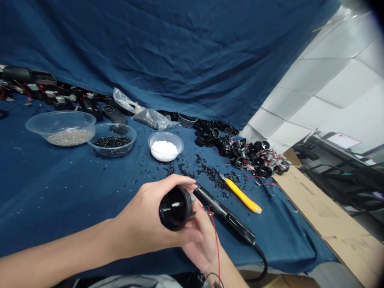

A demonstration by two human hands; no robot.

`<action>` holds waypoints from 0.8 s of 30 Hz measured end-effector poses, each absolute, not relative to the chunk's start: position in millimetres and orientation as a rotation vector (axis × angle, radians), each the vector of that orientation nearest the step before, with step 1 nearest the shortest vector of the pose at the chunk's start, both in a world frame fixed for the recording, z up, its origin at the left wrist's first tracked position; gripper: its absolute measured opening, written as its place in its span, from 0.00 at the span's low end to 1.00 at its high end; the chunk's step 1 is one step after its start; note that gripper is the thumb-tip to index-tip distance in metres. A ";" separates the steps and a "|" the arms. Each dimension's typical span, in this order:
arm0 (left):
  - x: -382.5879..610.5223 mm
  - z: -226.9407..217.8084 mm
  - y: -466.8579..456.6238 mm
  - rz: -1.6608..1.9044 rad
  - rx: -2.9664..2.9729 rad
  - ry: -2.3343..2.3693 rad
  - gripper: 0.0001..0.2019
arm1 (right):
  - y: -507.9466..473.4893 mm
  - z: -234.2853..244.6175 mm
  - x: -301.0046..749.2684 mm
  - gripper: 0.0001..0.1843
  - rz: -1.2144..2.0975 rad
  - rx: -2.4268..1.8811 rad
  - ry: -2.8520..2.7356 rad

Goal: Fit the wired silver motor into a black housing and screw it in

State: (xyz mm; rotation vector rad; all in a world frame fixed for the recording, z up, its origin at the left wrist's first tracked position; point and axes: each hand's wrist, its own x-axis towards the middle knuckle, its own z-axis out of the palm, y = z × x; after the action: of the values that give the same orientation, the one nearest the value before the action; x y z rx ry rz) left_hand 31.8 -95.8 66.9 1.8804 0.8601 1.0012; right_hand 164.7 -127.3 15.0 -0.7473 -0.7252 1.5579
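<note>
My left hand [144, 224] is closed round a black round plastic housing [175, 208], its open end turned toward me. A thin red wire [216, 240] runs down from it past my wrist. My right hand [201, 244] lies under and behind the housing, palm up, fingers curled against it and mostly hidden by the left hand. A black pen-shaped tool with a cable [228, 218] lies on the blue cloth [60, 188] just right of my hands.
A yellow utility knife [242, 195] lies right of the tool. Three clear bowls hold grey bits [61, 128], black bits [112, 140] and white granules [165, 147]. Loose black bits [207, 170] are scattered about; a heap of wired black housings [252, 156] sits at right. Cardboard [324, 216] borders the cloth.
</note>
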 end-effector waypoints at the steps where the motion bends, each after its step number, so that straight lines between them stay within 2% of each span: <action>1: 33.0 68.5 -97.6 1.006 1.875 0.845 0.28 | -130.8 18.1 164.0 0.25 1.546 -0.763 -0.756; 3: 34.7 71.4 -101.4 1.056 1.834 0.773 0.25 | -137.9 20.4 164.3 0.25 1.514 -0.816 -0.753; 8: 36.0 82.3 -106.8 0.996 1.732 0.476 0.23 | -152.4 13.5 169.3 0.17 1.379 -0.760 -0.725; 17: 33.4 95.6 -116.2 0.787 1.551 0.381 0.22 | -159.5 25.3 163.7 0.09 1.059 -0.675 -0.913; 24: 32.2 83.7 -116.0 0.782 1.533 0.360 0.22 | -163.4 20.9 160.3 0.07 1.122 -0.703 -0.822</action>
State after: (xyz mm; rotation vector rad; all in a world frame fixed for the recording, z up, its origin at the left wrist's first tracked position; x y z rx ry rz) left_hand 32.2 -116.0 83.7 1.5332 0.3602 0.7825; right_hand 160.3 -163.4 20.9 -0.7031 -0.8216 1.1221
